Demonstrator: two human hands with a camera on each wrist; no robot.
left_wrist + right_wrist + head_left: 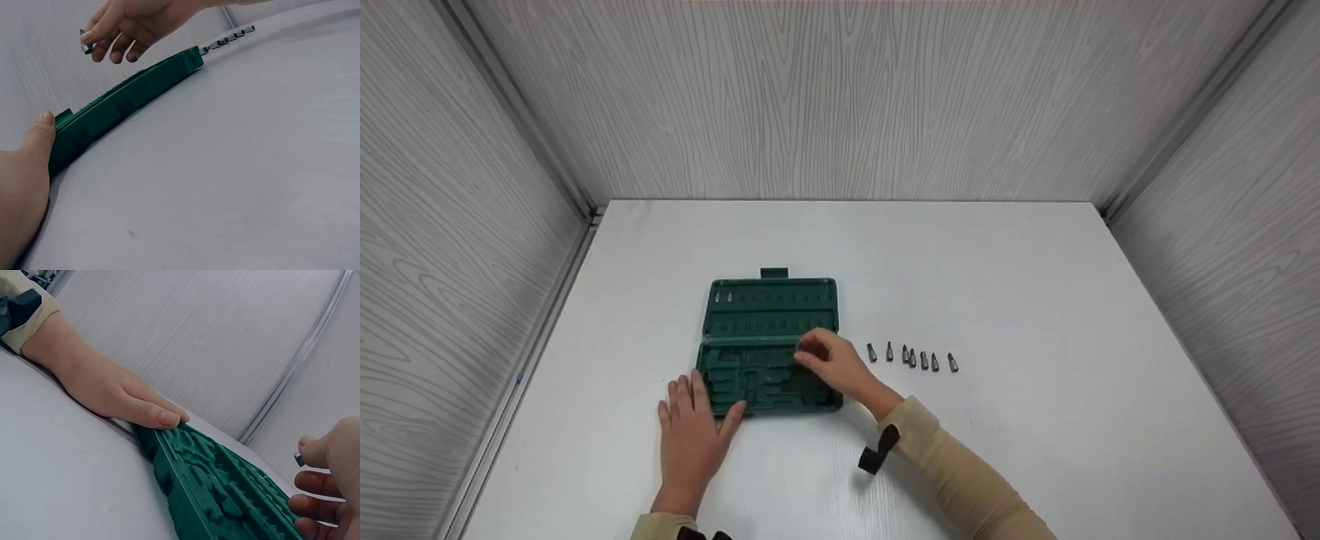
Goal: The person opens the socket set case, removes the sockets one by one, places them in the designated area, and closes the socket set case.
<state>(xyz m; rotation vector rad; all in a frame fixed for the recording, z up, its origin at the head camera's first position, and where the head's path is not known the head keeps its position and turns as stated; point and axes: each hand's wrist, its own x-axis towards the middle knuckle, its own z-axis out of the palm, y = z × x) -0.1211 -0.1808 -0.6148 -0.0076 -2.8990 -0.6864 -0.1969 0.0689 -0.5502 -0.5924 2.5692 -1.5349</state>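
Observation:
An open green plastic bit case (771, 341) lies on the table, its moulded slots facing up. My left hand (690, 431) rests at the case's near left corner, fingers extended along the side and thumb on the front edge. Above the right part of the case, my right hand (834, 364) pinches a small metal screwdriver bit (86, 48) between thumb and forefinger. That bit (299, 459) sticks out past the thumb tip in the right wrist view. Two silvery bits (723, 298) sit in the far left slots of the lid.
Several loose screwdriver bits (913, 358) stand or lie in a rough row on the white table (1035, 300), right of the case. A latch tab (774, 273) juts from the lid's far edge. Grey wood-grain panels (840, 97) enclose the table's back and sides.

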